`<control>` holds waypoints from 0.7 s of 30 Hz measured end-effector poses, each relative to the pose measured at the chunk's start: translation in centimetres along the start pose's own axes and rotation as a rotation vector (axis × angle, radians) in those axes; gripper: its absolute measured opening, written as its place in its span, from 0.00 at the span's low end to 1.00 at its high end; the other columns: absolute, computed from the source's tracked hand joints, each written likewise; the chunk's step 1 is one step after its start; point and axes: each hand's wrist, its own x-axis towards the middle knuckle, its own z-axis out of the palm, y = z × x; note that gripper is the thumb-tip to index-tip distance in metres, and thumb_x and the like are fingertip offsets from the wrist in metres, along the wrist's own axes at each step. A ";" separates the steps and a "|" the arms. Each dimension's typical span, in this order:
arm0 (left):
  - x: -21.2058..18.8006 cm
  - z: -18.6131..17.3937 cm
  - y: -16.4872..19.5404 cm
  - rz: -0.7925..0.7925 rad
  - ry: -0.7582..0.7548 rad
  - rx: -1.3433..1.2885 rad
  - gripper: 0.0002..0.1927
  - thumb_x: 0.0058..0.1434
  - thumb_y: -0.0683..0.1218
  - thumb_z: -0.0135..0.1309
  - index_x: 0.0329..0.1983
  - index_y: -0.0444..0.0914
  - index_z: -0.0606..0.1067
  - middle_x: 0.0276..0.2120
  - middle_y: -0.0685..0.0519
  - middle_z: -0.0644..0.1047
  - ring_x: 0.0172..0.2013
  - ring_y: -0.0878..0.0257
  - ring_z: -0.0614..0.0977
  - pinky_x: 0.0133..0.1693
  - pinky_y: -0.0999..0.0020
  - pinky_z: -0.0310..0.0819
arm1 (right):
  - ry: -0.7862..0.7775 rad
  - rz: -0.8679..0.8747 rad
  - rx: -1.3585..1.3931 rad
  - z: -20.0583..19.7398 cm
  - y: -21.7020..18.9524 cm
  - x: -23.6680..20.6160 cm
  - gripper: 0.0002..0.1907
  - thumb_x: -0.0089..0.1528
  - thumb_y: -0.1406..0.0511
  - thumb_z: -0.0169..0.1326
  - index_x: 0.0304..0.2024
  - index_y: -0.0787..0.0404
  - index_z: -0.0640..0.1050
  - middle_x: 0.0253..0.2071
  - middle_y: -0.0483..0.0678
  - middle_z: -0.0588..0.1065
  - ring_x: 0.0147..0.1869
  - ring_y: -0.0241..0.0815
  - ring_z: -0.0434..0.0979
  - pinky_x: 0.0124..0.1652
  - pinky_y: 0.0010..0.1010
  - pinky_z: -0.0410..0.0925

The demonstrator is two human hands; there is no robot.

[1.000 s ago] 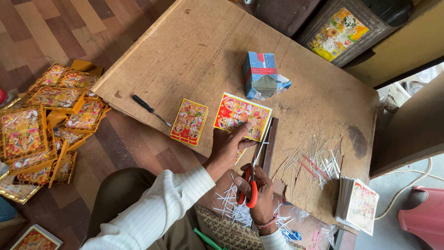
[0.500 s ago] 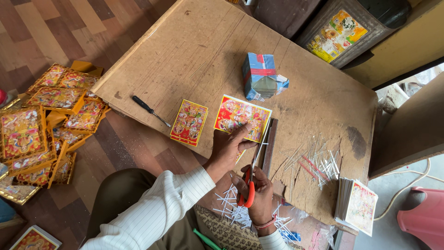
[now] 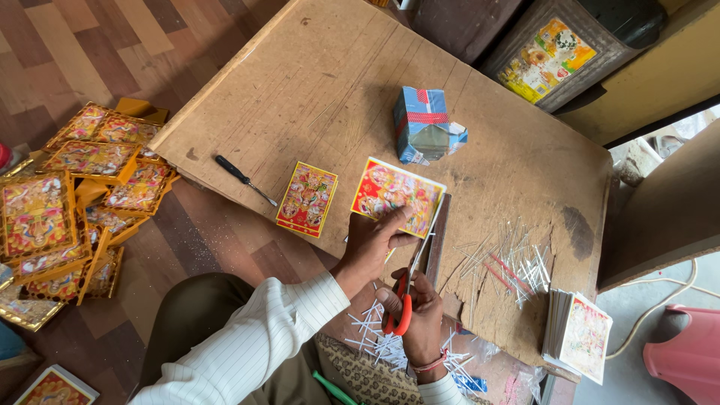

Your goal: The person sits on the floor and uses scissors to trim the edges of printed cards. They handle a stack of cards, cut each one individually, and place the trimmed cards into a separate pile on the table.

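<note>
Scissors (image 3: 401, 304) gripped in right hand (image 3: 420, 319); left hand (image 3: 375, 240) flat on card (image 3: 397, 196).

The worktop (image 3: 315, 82) lies bare toward 11 o'clock, giving a hand wide passage there. At 12 o'clock a blue box (image 3: 424, 124) stands in the way, and at 9 o'clock a small picture card (image 3: 307, 199) and a black-handled tool (image 3: 244, 178) lie on the near edge. Toward 3 o'clock thin sticks (image 3: 510, 262) lie scattered, with a card stack (image 3: 577, 337) at 4 o'clock.
</note>
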 end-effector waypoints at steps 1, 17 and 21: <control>-0.2 0.2 0.0 -0.008 -0.014 0.017 0.14 0.62 0.41 0.61 0.50 0.33 0.76 0.43 0.50 0.81 0.40 0.61 0.85 0.35 0.61 0.87 | -0.008 -0.014 0.025 -0.2 0.0 0.1 0.21 0.52 0.68 0.69 0.46 0.68 0.76 0.20 0.43 0.73 0.16 0.34 0.72 0.17 0.25 0.64; -0.3 -1.1 1.3 -0.261 -0.258 0.282 0.22 0.55 0.44 0.62 0.53 0.35 0.77 0.42 0.51 0.83 0.38 0.63 0.85 0.35 0.65 0.82 | 0.186 -0.154 0.149 -3.0 -0.6 1.8 0.19 0.56 0.69 0.64 0.48 0.68 0.75 0.30 0.48 0.77 0.23 0.39 0.78 0.22 0.30 0.72; 0.7 -2.3 1.6 -0.413 -0.552 0.587 0.24 0.48 0.43 0.61 0.51 0.35 0.77 0.41 0.52 0.83 0.38 0.67 0.85 0.38 0.67 0.82 | 0.191 -0.263 0.182 -5.3 -1.8 2.6 0.19 0.57 0.71 0.63 0.50 0.68 0.75 0.33 0.46 0.76 0.31 0.37 0.79 0.29 0.30 0.74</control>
